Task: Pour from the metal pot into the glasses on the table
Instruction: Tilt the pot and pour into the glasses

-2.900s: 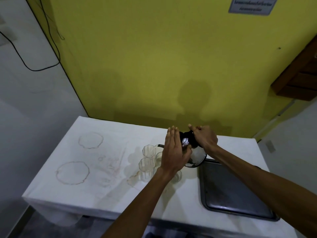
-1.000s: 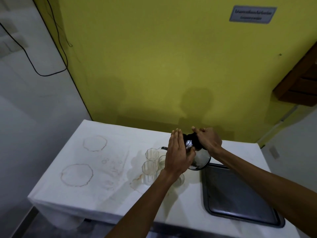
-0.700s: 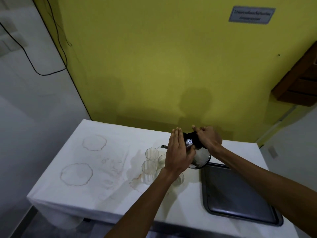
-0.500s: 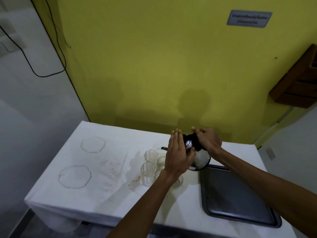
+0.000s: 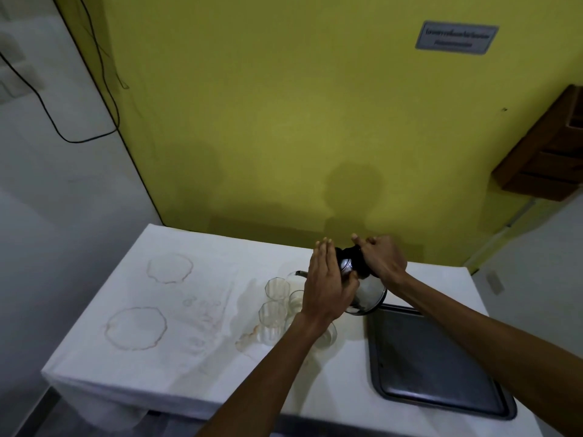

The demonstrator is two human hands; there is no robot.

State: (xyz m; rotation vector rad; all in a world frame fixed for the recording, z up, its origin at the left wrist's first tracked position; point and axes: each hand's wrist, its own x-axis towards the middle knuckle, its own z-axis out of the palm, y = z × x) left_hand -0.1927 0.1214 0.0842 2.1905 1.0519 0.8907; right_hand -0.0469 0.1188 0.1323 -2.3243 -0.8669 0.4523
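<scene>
A shiny metal pot (image 5: 367,294) with a black handle is tilted to the left above a cluster of clear glasses (image 5: 277,288) on the white table (image 5: 195,351). Its thin spout (image 5: 299,273) points left over the far glasses. My right hand (image 5: 383,258) grips the black handle on top. My left hand (image 5: 325,285) lies flat against the pot's lid and side, fingers straight. Another glass (image 5: 271,321) stands nearer, and one more (image 5: 326,337) is partly hidden under my left wrist. Whether liquid is flowing is not visible.
A dark metal tray (image 5: 435,367) lies on the table's right part, close to the pot. Brown ring stains (image 5: 135,328) mark the cloth on the left. A yellow wall stands right behind the table. A wooden shelf (image 5: 549,159) hangs at the upper right.
Both hands and the tilted pot have stayed in nearly the same pose over the glasses. Only the camera view has shifted slightly.
</scene>
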